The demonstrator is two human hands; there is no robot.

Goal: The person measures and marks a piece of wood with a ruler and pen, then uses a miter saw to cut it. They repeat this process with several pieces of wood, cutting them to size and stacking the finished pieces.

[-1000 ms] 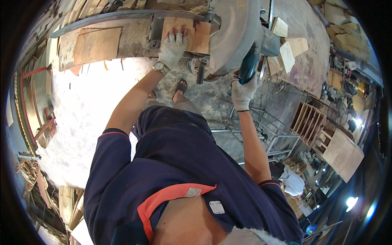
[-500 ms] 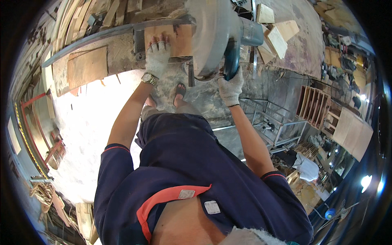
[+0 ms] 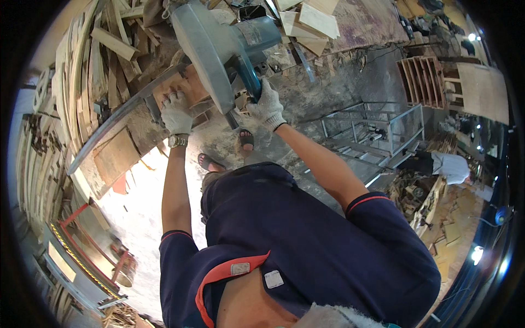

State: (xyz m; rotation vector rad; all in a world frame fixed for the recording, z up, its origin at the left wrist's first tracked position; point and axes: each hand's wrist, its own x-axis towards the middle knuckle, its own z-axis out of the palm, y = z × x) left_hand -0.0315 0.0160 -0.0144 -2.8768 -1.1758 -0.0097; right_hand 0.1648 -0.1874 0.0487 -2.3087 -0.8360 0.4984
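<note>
My right hand (image 3: 266,104), in a white knit glove with bare fingertips, is wrapped round the teal handle (image 3: 249,76) of a chop saw (image 3: 199,52). The saw has a grey rounded blade guard and a motor on its right side. Left of the guard, my left hand (image 3: 176,113), gloved alike, rests its fingers on a brown wooden board (image 3: 191,82). That board lies on the saw's table, against a long metal fence (image 3: 123,117). The guard hides the board's right part and the blade.
Long wooden strips (image 3: 82,71) are heaped behind the fence. A flat panel (image 3: 116,157) lies on the bench at left. Pale offcuts (image 3: 317,22) sit right of the saw. A metal frame (image 3: 377,136) stands on the floor at right, near a slatted wooden rack (image 3: 421,82).
My view has swung, so the saw and bench appear farther left and tilted. The fingers of my left hand look more bent on the board. My right hand keeps its hold on the handle.
</note>
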